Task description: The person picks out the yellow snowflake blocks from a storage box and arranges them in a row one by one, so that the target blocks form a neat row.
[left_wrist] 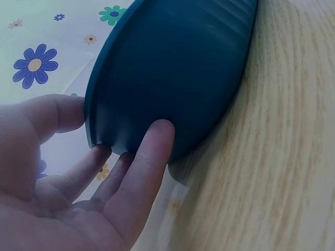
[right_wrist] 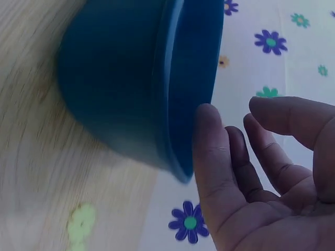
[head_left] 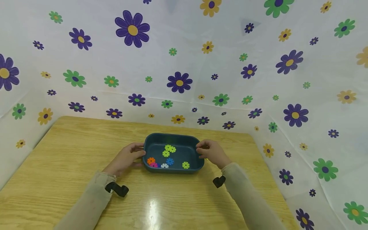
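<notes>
A dark teal plastic basin (head_left: pixel 175 171) stands on the wooden table. Inside lie several small snowflake-shaped plastic discs: yellow-green discs (head_left: pixel 185 165), an orange disc (head_left: pixel 150 160), a pink disc (head_left: pixel 154 165), a blue disc (head_left: pixel 170 161) and a white disc (head_left: pixel 164 165). Against the basin's left end, my left hand (head_left: pixel 126 158) rests its fingertips on the outer wall and rim. At the opposite end, my right hand (head_left: pixel 212 153) has its fingers spread beside the rim, one fingertip at the edge. Below that hand, a blurred yellow-green disc (right_wrist: pixel 81 225) lies on the table outside the basin.
The pale wooden table (head_left: pixel 72 153) extends around the basin on every side. White sheeting printed with flowers (head_left: pixel 184 57) hangs behind the table and along both sides. A black strap mount (head_left: pixel 116 189) sits on the left wrist, another black mount (head_left: pixel 219 181) on the right.
</notes>
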Motion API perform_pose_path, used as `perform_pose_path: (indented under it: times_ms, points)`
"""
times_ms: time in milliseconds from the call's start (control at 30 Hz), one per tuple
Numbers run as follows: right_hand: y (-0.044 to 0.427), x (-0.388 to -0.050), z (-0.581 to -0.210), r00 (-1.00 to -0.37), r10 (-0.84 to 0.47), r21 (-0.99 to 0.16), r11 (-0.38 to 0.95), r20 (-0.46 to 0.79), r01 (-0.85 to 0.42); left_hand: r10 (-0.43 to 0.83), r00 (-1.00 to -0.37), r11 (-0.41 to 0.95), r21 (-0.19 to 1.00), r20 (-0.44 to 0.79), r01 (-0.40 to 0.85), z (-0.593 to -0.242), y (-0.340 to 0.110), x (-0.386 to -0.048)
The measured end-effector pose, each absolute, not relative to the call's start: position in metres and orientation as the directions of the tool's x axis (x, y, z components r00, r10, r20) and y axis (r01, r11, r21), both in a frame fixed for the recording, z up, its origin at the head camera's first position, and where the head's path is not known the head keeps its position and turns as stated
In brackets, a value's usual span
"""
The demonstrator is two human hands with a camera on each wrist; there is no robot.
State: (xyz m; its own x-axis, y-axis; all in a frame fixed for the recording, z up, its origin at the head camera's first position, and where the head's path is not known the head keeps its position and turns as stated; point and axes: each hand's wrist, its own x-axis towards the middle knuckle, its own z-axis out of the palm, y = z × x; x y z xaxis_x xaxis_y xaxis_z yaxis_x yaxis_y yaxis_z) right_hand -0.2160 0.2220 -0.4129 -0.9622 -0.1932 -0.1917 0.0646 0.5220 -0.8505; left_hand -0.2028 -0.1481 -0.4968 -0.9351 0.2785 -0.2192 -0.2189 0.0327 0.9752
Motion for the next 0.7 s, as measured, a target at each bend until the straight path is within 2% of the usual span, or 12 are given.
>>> perform_pose_path:
  times_ms: [333,500,700]
  points:
    - [0.177,-0.225,-0.433,-0.938,-0.184,-0.729,0.678,-0.295,0.097,0.274,-0.935,0.032,0.974,-0.225,-0.225,-0.494,-0.149,-0.202]
    - [0.165,-0.227,-0.442,-0.925,-0.192,-0.647,0.759,-0.327,0.072,0.277,-0.933,0.039,0.973,-0.231,-0.229,-0.495,-0.148,-0.202]
    - [0.158,-0.225,-0.449,-0.918,-0.217,-0.607,0.794,-0.332,0.031,0.277,-0.933,0.035,0.972,-0.231,-0.23,-0.495,-0.148,-0.202]
